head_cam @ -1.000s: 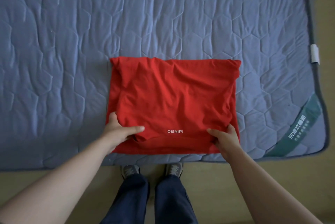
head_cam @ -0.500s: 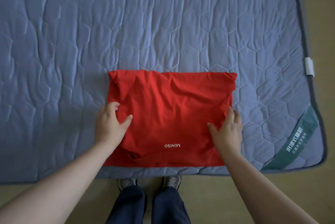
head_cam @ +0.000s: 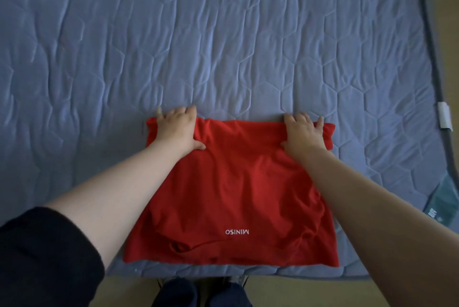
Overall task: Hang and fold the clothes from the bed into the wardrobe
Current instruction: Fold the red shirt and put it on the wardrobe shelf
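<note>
Fingers of the left hand (head_cam: 177, 130) curl over the far left corner of the red shirt (head_cam: 236, 182), thumb laid on top of the cloth, and the right hand (head_cam: 304, 132) does the same at the far right corner. Both grips are narrow, cloth caught between thumb and fingers (whether the tips are tucked right under the edge is hidden). The shirt itself lies flat on the bed (head_cam: 223, 45), running from the fingertips back toward the person, already doubled into a rough rectangle, with its white lettering (head_cam: 236, 232) well nearward of both hands.

Why the two far corners? My read: held level at both ends, the edge can be drawn back toward the body in a single fold without skewing. A hand at each end also keeps the layers from sliding apart.

Beyond the fingertips there is only quilted blue cover, so nothing crowds the fold. Off past the right fingers, a small white tag (head_cam: 444, 116) sits at the bed's border, and a green label (head_cam: 444, 197) lies nearer the corner, both well apart from the shirt. Nearward, under the forearms, a black sleeve (head_cam: 44, 257) shows at the left arm, and dark trouser legs (head_cam: 198, 294) stand on the floor just below the bed edge. No wardrobe in view.
</note>
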Demonstrator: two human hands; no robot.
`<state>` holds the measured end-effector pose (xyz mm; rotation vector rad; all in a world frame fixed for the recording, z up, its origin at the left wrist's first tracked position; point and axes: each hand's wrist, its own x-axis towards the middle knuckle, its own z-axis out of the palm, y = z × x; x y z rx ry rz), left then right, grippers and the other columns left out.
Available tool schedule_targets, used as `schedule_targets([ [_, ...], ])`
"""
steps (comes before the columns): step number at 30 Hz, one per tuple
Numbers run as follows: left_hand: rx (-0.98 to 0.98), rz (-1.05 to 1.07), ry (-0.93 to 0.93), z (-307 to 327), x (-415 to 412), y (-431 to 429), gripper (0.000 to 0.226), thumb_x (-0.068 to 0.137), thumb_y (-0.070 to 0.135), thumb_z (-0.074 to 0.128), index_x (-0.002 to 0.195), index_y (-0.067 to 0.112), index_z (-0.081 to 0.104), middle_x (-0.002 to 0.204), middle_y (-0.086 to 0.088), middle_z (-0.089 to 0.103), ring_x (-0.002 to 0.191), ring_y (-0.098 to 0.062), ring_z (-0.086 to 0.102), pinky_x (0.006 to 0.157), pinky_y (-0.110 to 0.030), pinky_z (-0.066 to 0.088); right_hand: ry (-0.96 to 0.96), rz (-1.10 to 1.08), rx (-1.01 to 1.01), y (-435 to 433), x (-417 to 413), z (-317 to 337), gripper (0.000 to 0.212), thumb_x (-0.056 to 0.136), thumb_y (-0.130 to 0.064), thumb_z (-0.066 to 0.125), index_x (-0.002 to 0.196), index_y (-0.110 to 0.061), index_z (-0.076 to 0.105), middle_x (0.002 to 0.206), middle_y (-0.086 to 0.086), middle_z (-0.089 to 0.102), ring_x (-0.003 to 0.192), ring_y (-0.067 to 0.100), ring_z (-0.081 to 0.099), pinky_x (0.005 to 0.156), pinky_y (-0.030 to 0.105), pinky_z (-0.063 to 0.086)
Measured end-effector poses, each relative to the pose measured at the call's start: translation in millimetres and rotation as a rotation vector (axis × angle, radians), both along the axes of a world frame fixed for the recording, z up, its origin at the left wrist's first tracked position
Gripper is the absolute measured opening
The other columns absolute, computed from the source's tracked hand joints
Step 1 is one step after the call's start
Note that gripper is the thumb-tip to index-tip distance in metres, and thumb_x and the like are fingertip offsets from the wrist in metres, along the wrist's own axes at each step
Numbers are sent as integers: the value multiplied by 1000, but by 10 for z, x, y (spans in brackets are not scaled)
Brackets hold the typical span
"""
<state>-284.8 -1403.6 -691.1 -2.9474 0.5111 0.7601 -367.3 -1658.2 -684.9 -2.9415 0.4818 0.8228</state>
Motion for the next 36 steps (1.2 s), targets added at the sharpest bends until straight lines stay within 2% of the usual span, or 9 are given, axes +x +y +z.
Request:
schedule_targets([
  [2, 43, -15, 22, -21, 39, -40, 86, 61, 59, 78, 128, 16, 44, 129, -5, 52, 124, -27, 47, 113, -52, 17, -4, 54, -41, -36, 34, -22, 50, 86, -21, 64, 131, -12, 47, 128, 13, 52, 129, 32, 42, 118, 56, 7],
  [5, -73, -3, 11, -1, 91, 23, 57, 68, 52, 76, 109, 16, 60, 112, -5, 61, 107, -28, 58, 96, -38, 37, -59, 60, -31, -103, 4, 25, 33, 83, -27, 66, 114, -15, 62, 117, 9, 61, 118, 30, 51, 115, 44, 17],
  [8, -239, 82, -12, 122, 55, 168, 41, 71, 44, 78, 96, 15, 64, 100, -8, 63, 97, -30, 60, 78, -33, 41, -177, 41, -20, -202, -151, 172, 22, 81, -29, 68, 98, -17, 66, 102, 8, 64, 103, 31, 57, 96, 38, 30],
  [13, -411, 69, -80, 435, -143, 391, 29, 69, 35, 81, 84, 15, 65, 87, -5, 62, 83, -31, 63, 69, -38, 48, -373, 35, 34, -304, -489, 512, 11, 73, -13, 72, 84, -12, 69, 78, 5, 63, 76, 28, 61, 83, 37, 33],
  [18, -459, -19, -99, 765, -513, 585, 23, 62, 17, 83, 75, 18, 64, 75, -1, 58, 69, -28, 63, 58, -27, 34, -402, 56, 80, -167, -995, 806, 22, 58, -5, 76, 76, -13, 65, 67, 3, 60, 65, 29, 61, 75, 36, 35],
  [28, -449, -127, 5, 1065, -1496, 909, 39, 43, -6, 74, 70, 15, 54, 56, 10, 44, 50, -23, 52, 53, -24, 26, -248, -37, 184, 273, -2191, 1016, 36, 46, 1, 75, 75, -14, 61, 70, 1, 61, 68, 29, 63, 67, 36, 40],
  [32, -271, -83, 244, 782, -1927, 977, 32, 61, 9, 75, 85, 15, 55, 74, 1, 60, 75, -28, 62, 62, -32, 38, -110, -89, 149, 402, -2485, 733, 25, 62, 0, 68, 82, -14, 63, 77, 2, 62, 76, 29, 63, 71, 36, 38],
  [34, -142, -95, 399, 653, -2049, 970, 39, 68, 37, 76, 93, 20, 51, 84, 5, 57, 85, -22, 60, 70, -33, 42, 48, -71, 86, 478, -2535, 603, 28, 75, -7, 59, 101, -20, 62, 96, -1, 64, 95, 25, 61, 80, 35, 37],
  [36, -89, -80, 432, 590, -2099, 917, 46, 65, 64, 69, 81, 26, 49, 80, 11, 51, 77, -15, 54, 66, -31, 39, 100, -92, 72, 539, -2520, 552, 31, 76, -11, 57, 105, -22, 63, 98, -1, 63, 98, 26, 59, 81, 35, 38],
])
